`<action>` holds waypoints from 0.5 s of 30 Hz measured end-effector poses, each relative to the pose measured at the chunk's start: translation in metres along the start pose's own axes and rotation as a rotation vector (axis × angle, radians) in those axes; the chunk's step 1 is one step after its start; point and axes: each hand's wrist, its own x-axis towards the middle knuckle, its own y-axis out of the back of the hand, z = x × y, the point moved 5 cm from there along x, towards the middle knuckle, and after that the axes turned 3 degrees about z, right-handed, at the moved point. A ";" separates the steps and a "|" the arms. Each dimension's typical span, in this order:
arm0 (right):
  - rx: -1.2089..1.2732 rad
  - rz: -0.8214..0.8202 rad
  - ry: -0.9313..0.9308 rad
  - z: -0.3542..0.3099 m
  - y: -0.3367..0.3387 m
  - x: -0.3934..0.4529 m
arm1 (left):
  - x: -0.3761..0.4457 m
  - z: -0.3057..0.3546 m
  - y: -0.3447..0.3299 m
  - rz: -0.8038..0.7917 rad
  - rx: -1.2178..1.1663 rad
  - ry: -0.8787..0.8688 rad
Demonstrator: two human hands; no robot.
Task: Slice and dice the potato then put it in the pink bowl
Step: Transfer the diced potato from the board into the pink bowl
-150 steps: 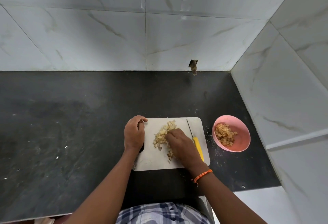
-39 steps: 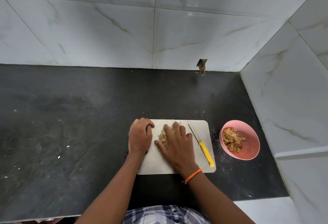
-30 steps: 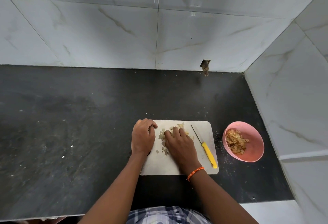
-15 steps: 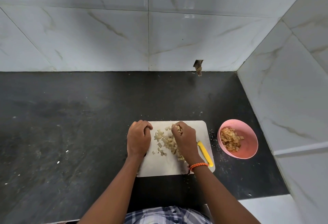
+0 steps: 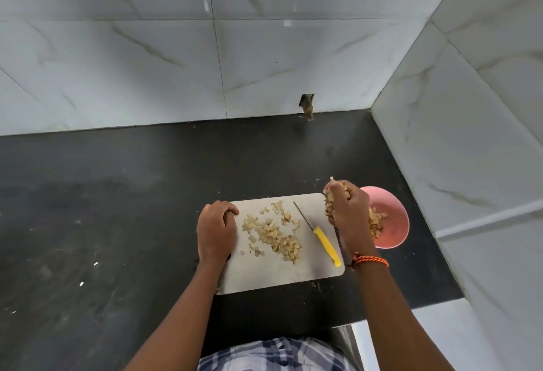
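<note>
My right hand (image 5: 348, 212) clutches a fistful of diced potato (image 5: 338, 191) between cutting board (image 5: 279, 271) and pink bowl (image 5: 393, 224); my left hand (image 5: 216, 231) curls over the board's left edge; remaining dice (image 5: 273, 234) lie mid-board, left of the knife (image 5: 323, 241).

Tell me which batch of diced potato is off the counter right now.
The handful gripped in the right hand; the other batches lie on the cutting board and in the pink bowl.

A home kitchen corner: a dark stone counter (image 5: 117, 209) meets white marble-look wall tiles (image 5: 147, 56) behind it and to its right. On the counter lie a white cutting board (image 5: 279, 271) with diced potato (image 5: 273, 234), a yellow-handled knife (image 5: 323, 241), and, right of the board, a pink bowl (image 5: 393, 224).
</note>
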 end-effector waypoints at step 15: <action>-1.007 0.307 0.207 0.029 0.067 0.027 | 0.000 0.000 0.000 0.010 -0.007 -0.013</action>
